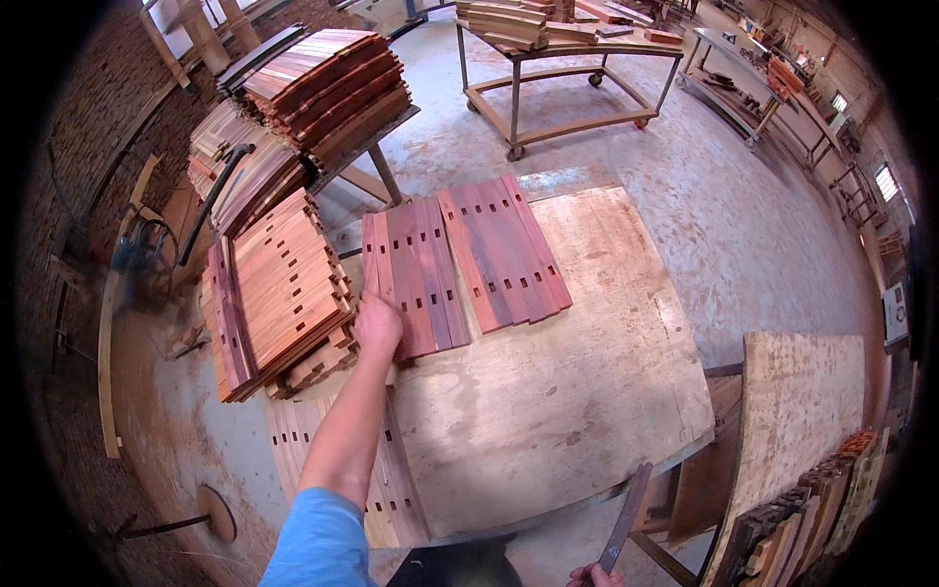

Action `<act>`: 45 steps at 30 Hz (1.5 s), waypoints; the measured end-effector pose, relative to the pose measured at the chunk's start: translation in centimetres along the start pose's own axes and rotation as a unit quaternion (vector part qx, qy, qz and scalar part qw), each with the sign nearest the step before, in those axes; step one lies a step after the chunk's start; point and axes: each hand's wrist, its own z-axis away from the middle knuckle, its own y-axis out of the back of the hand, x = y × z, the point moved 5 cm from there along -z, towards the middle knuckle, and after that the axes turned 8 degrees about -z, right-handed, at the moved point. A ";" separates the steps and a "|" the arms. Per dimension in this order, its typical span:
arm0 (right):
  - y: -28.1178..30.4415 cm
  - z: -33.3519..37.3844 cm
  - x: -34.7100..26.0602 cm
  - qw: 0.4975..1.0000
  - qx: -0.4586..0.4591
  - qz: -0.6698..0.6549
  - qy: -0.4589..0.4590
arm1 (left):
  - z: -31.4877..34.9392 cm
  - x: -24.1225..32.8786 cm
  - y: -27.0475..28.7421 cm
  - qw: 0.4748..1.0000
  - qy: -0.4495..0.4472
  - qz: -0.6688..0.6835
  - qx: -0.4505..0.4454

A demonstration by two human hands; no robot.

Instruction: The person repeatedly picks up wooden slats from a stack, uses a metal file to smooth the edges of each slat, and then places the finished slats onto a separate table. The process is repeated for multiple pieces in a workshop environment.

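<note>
My left hand (pixel 378 325) reaches forward, its fingers closed at the left edge of a reddish-purple group of slotted wooden slats (pixel 419 264); the outermost slat runs under the hand, and the fingertips are partly hidden. Just right of it, separated by a narrow gap, lies a second group of slotted slats (pixel 504 249). At the lower edge, my right hand (pixel 595 577) is closed around one end of a narrow dark wooden slat (pixel 627 519), which points up and away over the table's front edge. Only part of this hand shows.
The slats lie on a worn plywood table (pixel 558 391). Paler slats (pixel 399 470) lie at its front left. A tall stack of slotted slats (pixel 284 284) stands on the left, with more stacks (pixel 328 93) behind. Wheeled cart (pixel 577 127) at back; plywood board (pixel 797 411) at right.
</note>
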 end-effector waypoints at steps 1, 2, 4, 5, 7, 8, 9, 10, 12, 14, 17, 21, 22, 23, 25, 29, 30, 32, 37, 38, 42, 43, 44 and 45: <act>-0.1 0.1 0.0 1.000 0.002 -0.001 -0.003 | -0.1 0.0 -0.1 1.000 -0.001 -0.004 -0.008; -0.1 0.0 -0.1 1.000 0.002 0.002 -0.005 | -0.2 0.1 -0.1 1.000 -0.002 -0.009 -0.015; -0.1 -0.1 -0.2 1.000 0.002 0.009 -0.007 | -0.2 0.2 0.0 1.000 0.000 0.003 -0.031; -0.2 -0.1 -0.1 1.000 0.000 0.005 -0.008 | -0.2 0.3 0.1 0.999 0.001 0.009 -0.039; -0.1 -0.4 -0.1 1.000 -0.003 -0.003 -0.009 | -0.3 0.4 0.1 0.999 0.012 0.002 -0.053; 0.1 -0.6 0.0 1.000 -0.011 0.001 -0.008 | -0.4 0.4 0.1 0.998 0.018 -0.001 -0.060; 0.4 -0.9 0.1 1.000 -0.020 0.005 -0.006 | -0.4 0.4 0.2 0.998 0.018 -0.003 -0.066; 0.5 -1.0 0.0 1.000 -0.027 0.008 -0.005 | -0.4 0.6 0.3 0.997 0.017 -0.005 -0.072; 0.7 -0.9 -0.3 1.000 -0.023 0.017 0.002 | -0.3 0.8 0.5 0.996 0.016 -0.003 -0.089; 0.8 -0.8 -0.4 0.999 -0.020 0.025 0.005 | -0.1 1.0 0.8 0.994 0.015 0.007 -0.108; 0.9 -0.7 -0.5 0.999 -0.014 0.030 0.006 | 2.0 1.5 -0.2 0.998 -0.061 0.009 0.033; 2.6 -1.6 1.0 0.999 0.019 0.025 0.027 | 7.4 2.6 -3.5 0.973 -0.178 -0.100 0.104; 3.0 -2.4 1.3 0.999 0.023 0.027 0.034 | 8.1 2.7 -3.3 0.972 -0.187 -0.101 0.101; 2.1 -1.7 0.8 0.999 0.017 0.022 0.032 | 8.3 2.7 -2.9 0.971 -0.194 -0.104 0.099; 0.9 0.4 -0.2 1.000 0.010 0.010 0.028 | 8.2 2.9 -2.4 0.975 -0.192 -0.075 0.081; 1.5 0.1 0.4 0.999 0.014 0.015 0.040 | 10.5 2.8 0.8 0.968 -0.240 -0.019 0.076; 1.4 0.2 0.5 0.999 0.003 0.029 0.038 | 11.4 2.3 1.4 0.962 -0.257 0.002 0.091; 1.4 0.5 0.4 0.998 -0.017 0.054 0.035 | 13.3 1.4 3.2 0.959 -0.269 0.032 0.082; 0.8 1.6 0.3 0.995 -0.043 0.061 0.063 | 15.1 -5.6 7.0 0.955 -0.259 0.060 0.133; 0.8 1.8 0.4 0.995 -0.042 0.065 0.069 | 14.9 -7.7 7.7 0.954 -0.254 0.068 0.146; 1.3 2.0 1.2 0.995 -0.024 0.083 0.058 | 12.8 -13.7 13.4 0.935 -0.206 0.042 0.286; 1.5 1.9 1.5 0.995 -0.015 0.083 0.061 | 12.4 -14.8 15.1 0.922 -0.195 0.019 0.334; 1.7 1.7 1.8 0.995 -0.005 0.081 0.064 | 12.0 -15.8 16.5 0.907 -0.184 -0.003 0.380; 1.7 1.7 2.3 0.996 -0.018 0.064 0.058 | 11.1 -17.4 17.2 0.916 -0.150 0.010 0.372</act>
